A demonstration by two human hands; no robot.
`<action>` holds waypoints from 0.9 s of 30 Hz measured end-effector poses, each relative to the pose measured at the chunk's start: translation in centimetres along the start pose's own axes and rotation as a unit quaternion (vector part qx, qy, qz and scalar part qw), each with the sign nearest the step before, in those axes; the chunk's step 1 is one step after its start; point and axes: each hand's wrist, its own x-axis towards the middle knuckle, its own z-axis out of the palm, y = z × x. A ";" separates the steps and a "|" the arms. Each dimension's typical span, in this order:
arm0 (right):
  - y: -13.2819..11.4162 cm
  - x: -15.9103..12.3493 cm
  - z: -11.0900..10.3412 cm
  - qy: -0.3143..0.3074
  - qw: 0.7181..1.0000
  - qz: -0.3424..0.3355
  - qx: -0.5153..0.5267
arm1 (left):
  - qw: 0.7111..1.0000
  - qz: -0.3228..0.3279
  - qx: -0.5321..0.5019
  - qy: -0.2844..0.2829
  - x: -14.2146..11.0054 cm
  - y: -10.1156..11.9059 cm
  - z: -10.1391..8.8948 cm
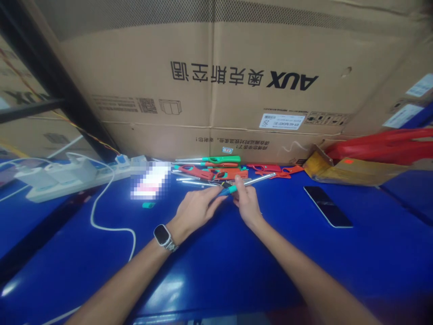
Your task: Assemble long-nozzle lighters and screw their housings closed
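My left hand (198,208), with a watch on its wrist, closes round the blue end of a long-nosed lighter (233,189). My right hand (249,205) grips the same lighter farther along, at its green part, thumb on top. The lighter's silver metal tube points up to the right past my right hand. Just behind the hands lies a pile of similar lighters: a green one (223,159), an orange one (235,174) and a red one (275,169) among them. Loose metal tubes (196,183) lie at the pile's front. My fingers hide part of the held lighter.
A large cardboard carton (216,99) walls off the back of the blue table (219,271). On the left are a power strip (50,192), a white cable (93,216), a pixelated bright patch and a small green piece (148,205). A phone (327,206), small box (348,174) and red bag (379,146) are right.
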 end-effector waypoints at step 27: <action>-0.9 0.2 1.7 0.043 0.996 0.052 -0.062 | 0.998 0.000 0.057 -0.014 0.4 0.5 0.3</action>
